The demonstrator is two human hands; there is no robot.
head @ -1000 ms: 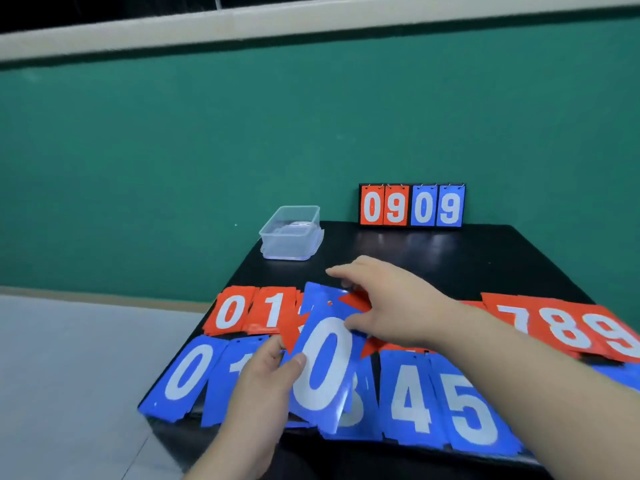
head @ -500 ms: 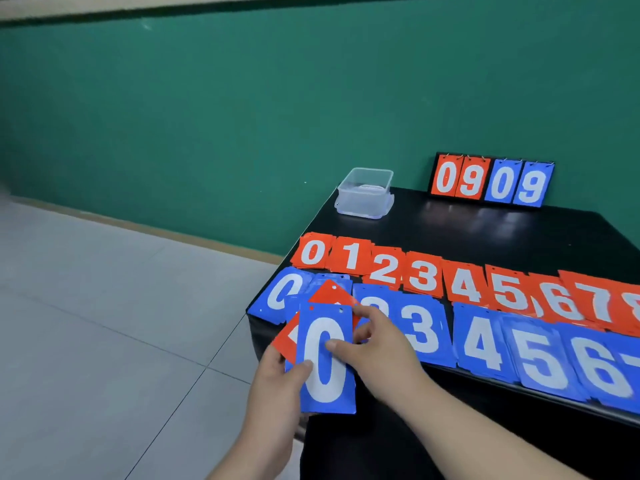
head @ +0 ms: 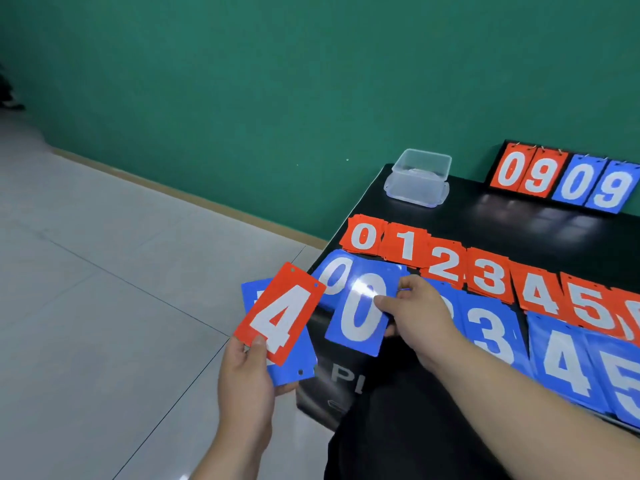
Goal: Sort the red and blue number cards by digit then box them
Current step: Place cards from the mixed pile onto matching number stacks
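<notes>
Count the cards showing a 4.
3: red 4 card in the left hand, second red 4 in the far row, blue 4 in the near row. Stacks may hide more.

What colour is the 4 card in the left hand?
The 4 card is red with a white number; the head view shows it.

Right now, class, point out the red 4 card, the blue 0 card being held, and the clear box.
red 4 card [head: 291, 313]: head view, on the digit's stem.
blue 0 card [head: 358, 315]: head view, card's middle.
clear box [head: 420, 171]: head view, its front wall.
</notes>
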